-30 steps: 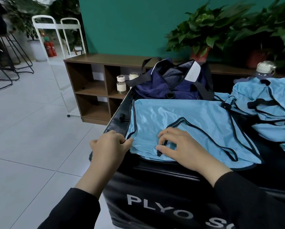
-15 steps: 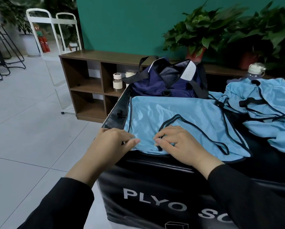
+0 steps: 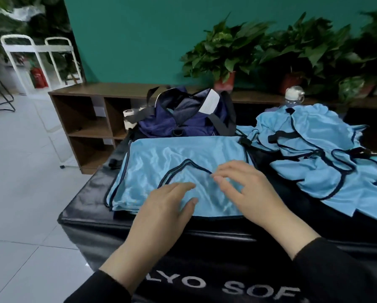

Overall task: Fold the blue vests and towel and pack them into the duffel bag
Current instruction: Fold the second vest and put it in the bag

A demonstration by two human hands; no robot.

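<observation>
While fingers [image 3: 184, 186] rest flat, vest [image 3: 161, 162] lies beneath.

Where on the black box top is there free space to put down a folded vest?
Bare strip of the black box between the flat vest and the vest pile; thin margin along its near edge. Crowded at the back by the duffel bag.
</observation>
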